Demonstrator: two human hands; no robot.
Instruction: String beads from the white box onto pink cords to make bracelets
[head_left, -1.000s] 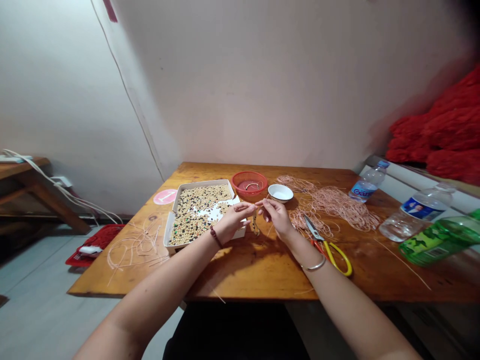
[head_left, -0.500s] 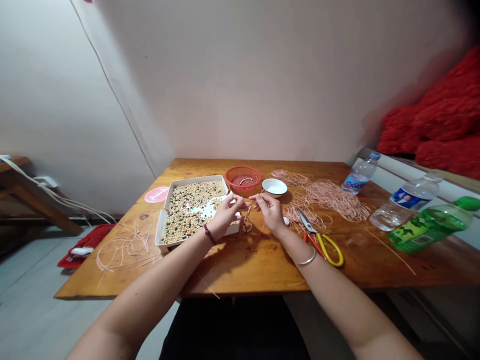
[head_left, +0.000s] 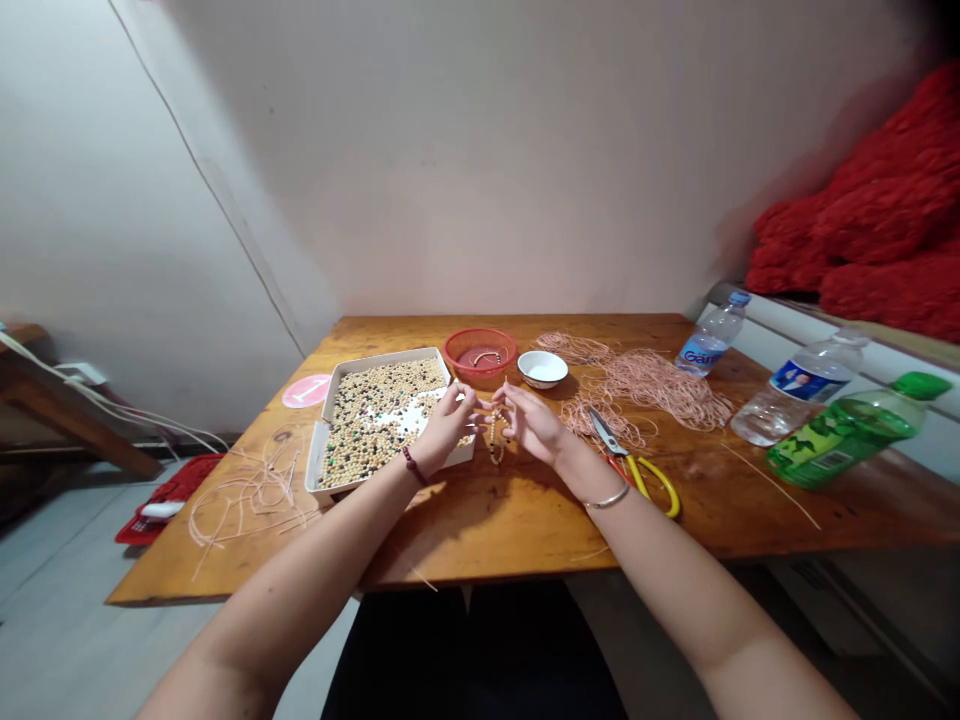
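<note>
Over the right side of the bead tray, my left hand (head_left: 448, 420) is closed in a pinch, its fingertips at the top of a beaded string. That beaded string (head_left: 496, 452), pale with dark beads, hangs in a loop between my two hands above the table. Facing it, my right hand (head_left: 531, 420) has its fingers bent and brought together at the upper end of the same string; the cord in the fingers is too thin to make out. The white tray (head_left: 321, 452) holds loose tan, black and a few coloured beads.
Behind the hands stand a red basket (head_left: 450, 358) with a bracelet inside and a white bowl (head_left: 543, 381). Scissors (head_left: 652, 480) and bundled pink cords (head_left: 660, 390) lie right. Water bottles (head_left: 799, 390) and a green bottle (head_left: 855, 430) line the right. Loose cords (head_left: 255, 490) lie left.
My right hand has turned, with its fingers more raised and spread, and moved closer to my left hand. The beaded string now hangs as a longer loop. The view has shifted slightly.
</note>
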